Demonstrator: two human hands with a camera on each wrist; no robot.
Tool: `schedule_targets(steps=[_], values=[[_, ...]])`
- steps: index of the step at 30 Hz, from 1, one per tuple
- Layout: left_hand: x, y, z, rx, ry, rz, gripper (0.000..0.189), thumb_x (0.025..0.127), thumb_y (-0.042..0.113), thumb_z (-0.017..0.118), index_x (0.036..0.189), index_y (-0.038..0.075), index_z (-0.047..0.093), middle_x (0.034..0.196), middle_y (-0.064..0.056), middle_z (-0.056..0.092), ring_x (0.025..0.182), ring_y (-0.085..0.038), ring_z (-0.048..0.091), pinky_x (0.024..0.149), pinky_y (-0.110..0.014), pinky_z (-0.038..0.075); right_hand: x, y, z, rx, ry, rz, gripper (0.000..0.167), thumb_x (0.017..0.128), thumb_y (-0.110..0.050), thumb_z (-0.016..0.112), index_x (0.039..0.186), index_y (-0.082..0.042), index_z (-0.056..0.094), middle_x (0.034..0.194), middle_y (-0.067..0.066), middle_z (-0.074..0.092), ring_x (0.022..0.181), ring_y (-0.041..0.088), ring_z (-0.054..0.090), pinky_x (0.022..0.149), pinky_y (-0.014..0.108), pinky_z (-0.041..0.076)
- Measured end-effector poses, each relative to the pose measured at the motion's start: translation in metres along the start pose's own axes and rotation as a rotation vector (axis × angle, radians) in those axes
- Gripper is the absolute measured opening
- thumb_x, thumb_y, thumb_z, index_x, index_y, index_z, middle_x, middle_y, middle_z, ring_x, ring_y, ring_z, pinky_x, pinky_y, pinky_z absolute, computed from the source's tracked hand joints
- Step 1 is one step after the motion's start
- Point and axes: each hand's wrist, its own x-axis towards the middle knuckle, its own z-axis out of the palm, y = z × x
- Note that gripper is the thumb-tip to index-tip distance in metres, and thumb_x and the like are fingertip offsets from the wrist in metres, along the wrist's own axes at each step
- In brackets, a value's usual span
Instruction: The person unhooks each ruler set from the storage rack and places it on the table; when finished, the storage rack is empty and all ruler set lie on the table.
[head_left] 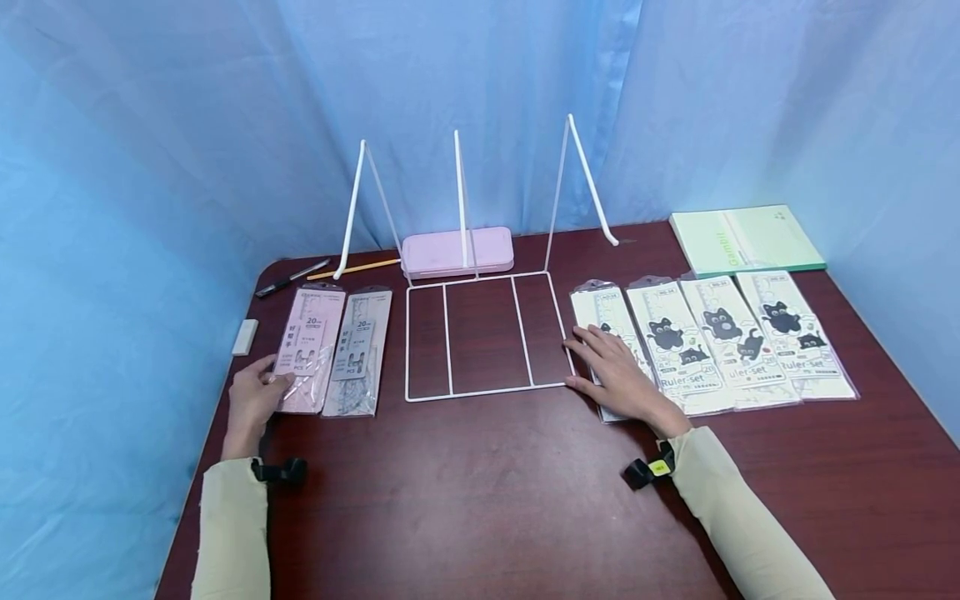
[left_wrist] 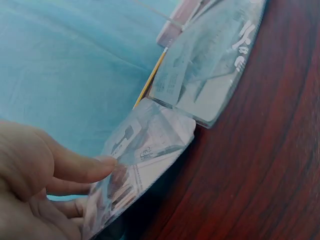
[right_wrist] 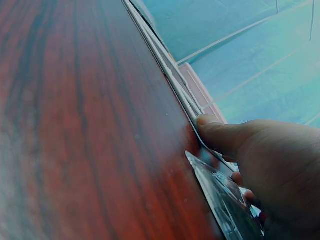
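My left hand [head_left: 255, 396] pinches the lower left edge of a pink packaged ruler set [head_left: 309, 350], thumb on top and fingers at its side. In the left wrist view the pack [left_wrist: 145, 165] looks slightly tilted near the thumb. A grey packaged ruler set [head_left: 358, 354] lies just right of it. My right hand [head_left: 615, 371] spreads over the leftmost cat-print ruler set [head_left: 600, 308], partly hiding it. Its thumb [right_wrist: 212, 122] touches the front right corner of a white wire rack [head_left: 487, 392], with the other fingertips along the rack's right side.
Several cat-print ruler sets [head_left: 720, 333] lie in a row at the right, before green notebooks [head_left: 750, 237]. A lilac pencil case [head_left: 495, 248] sits behind the rack's upright wires [head_left: 459, 200]. A pencil [head_left: 360, 267], a black pen [head_left: 281, 283] and a white eraser [head_left: 245, 337] lie at the left.
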Motion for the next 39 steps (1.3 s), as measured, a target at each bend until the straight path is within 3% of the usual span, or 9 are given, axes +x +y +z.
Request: schedule_targets(steps=[5, 8, 10, 13, 20, 26, 39], values=[[-0.004, 0.003, -0.001, 0.125, 0.062, 0.042, 0.053, 0.094, 0.014, 0.061, 0.14, -0.01, 0.051, 0.109, -0.033, 0.067, 0.075, -0.026, 0.064, 0.058, -0.028, 0.052, 0.0, 0.0, 0.0, -0.002, 0.003, -0.002, 0.064, 0.095, -0.032, 0.067, 0.15, -0.007, 0.045, 0.161, 0.02, 0.035, 0.152, 0.043, 0.024, 0.123, 0.061, 0.017], [-0.006, 0.006, -0.001, 0.182, 0.06, 0.05, 0.056, 0.093, 0.017, 0.06, 0.139, -0.014, 0.049, 0.123, -0.038, 0.06, 0.096, -0.039, 0.062, 0.08, -0.046, 0.057, 0.0, 0.001, 0.0, -0.001, 0.002, -0.001, 0.065, 0.095, -0.033, 0.067, 0.15, -0.007, 0.045, 0.161, 0.02, 0.035, 0.152, 0.042, 0.024, 0.123, 0.061, 0.017], [-0.007, 0.009, -0.001, 0.211, 0.033, 0.024, 0.061, 0.093, 0.019, 0.058, 0.142, -0.015, 0.044, 0.134, -0.041, 0.05, 0.111, -0.046, 0.054, 0.099, -0.057, 0.049, 0.0, 0.001, 0.0, 0.0, 0.0, -0.001, 0.065, 0.095, -0.033, 0.067, 0.15, -0.007, 0.045, 0.161, 0.02, 0.035, 0.152, 0.042, 0.024, 0.123, 0.061, 0.018], [-0.007, 0.012, 0.0, 0.246, -0.012, -0.02, 0.067, 0.094, 0.024, 0.056, 0.146, -0.014, 0.037, 0.143, -0.042, 0.037, 0.122, -0.05, 0.042, 0.109, -0.065, 0.037, 0.0, 0.0, 0.0, 0.002, -0.002, 0.001, 0.065, 0.095, -0.033, 0.067, 0.15, -0.007, 0.045, 0.161, 0.02, 0.035, 0.152, 0.043, 0.024, 0.122, 0.061, 0.018], [-0.007, 0.013, 0.004, 0.306, -0.038, -0.019, 0.069, 0.095, 0.028, 0.056, 0.146, -0.014, 0.037, 0.139, -0.042, 0.039, 0.123, -0.052, 0.036, 0.107, -0.067, 0.033, 0.0, -0.001, -0.001, 0.0, -0.007, 0.006, 0.065, 0.095, -0.033, 0.067, 0.15, -0.006, 0.045, 0.161, 0.02, 0.035, 0.152, 0.043, 0.024, 0.123, 0.061, 0.017], [-0.007, 0.012, 0.002, 0.305, -0.04, -0.025, 0.073, 0.095, 0.03, 0.056, 0.15, -0.011, 0.032, 0.143, -0.042, 0.034, 0.125, -0.054, 0.035, 0.108, -0.069, 0.033, 0.0, -0.001, 0.0, 0.011, -0.003, 0.006, 0.065, 0.095, -0.032, 0.067, 0.15, -0.006, 0.045, 0.161, 0.02, 0.035, 0.152, 0.043, 0.024, 0.123, 0.061, 0.017], [-0.007, 0.018, 0.003, 0.246, 0.041, 0.041, 0.069, 0.095, 0.028, 0.057, 0.152, -0.005, 0.033, 0.143, -0.039, 0.036, 0.129, -0.052, 0.036, 0.107, -0.067, 0.035, 0.001, 0.0, 0.0, 0.031, 0.0, 0.005, 0.064, 0.094, -0.032, 0.068, 0.149, -0.006, 0.047, 0.16, 0.021, 0.036, 0.152, 0.044, 0.023, 0.122, 0.062, 0.018]])
